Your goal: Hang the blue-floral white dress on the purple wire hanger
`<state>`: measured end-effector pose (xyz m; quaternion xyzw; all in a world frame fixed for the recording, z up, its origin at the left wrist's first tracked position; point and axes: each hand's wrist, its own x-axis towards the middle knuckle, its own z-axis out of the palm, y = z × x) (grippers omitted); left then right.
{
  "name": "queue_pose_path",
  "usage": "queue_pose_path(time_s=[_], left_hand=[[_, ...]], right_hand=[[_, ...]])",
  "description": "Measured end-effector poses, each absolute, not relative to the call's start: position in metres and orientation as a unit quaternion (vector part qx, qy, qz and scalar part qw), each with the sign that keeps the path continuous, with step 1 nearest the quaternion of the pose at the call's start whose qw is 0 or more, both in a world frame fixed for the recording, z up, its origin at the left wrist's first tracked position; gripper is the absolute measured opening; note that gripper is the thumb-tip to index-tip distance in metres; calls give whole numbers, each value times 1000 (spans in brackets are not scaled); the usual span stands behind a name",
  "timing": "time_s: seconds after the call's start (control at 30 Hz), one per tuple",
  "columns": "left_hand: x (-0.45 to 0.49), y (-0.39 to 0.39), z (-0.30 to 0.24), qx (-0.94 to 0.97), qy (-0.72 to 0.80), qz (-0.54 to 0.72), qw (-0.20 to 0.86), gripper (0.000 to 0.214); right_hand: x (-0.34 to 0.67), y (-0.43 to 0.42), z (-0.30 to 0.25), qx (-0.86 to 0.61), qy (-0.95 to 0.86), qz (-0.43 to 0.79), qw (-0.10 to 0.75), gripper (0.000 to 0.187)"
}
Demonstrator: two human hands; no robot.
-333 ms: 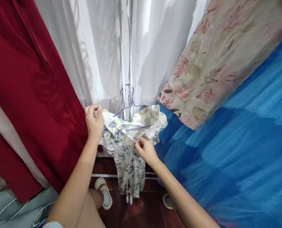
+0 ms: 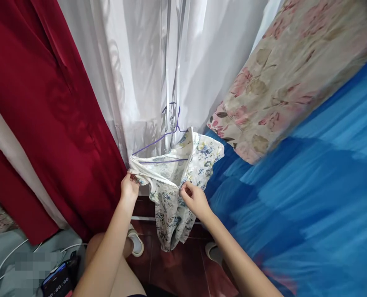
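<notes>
Head view: left hand (image 2: pixel 130 188) and right hand (image 2: pixel 197 200), nearly closed, pinch the floral garment (image 2: pixel 203 156).

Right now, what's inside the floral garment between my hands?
A purple hanger, its lower bar showing through the open neckline of the floral garment, which covers the hanger's right end and hides anything deeper.

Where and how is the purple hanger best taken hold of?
Probably the hanger is best pinched by its neck, just under the hook, coming from the front: that thin part stands clear above the garment, while the white curtain hangs behind it.
</notes>
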<state>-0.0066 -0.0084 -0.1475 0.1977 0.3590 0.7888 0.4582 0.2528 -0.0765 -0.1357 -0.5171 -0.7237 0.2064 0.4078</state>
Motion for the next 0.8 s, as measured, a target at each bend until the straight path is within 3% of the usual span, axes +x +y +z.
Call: queue_pose_path(time_s=[0.37,0.53,0.8], left_hand=[[56,-67,-215,504,440,629,397,7],[95,-90,-218,583,413,560,421,27],[133,-120,-164,482,289,571,599,31]], right_hand=[[314,-70,-189,-591,-607,277,454,28],[321,-77,-212,-619,-597,267,435,26],[348,-124,-237,-656,-587,275,386,28]])
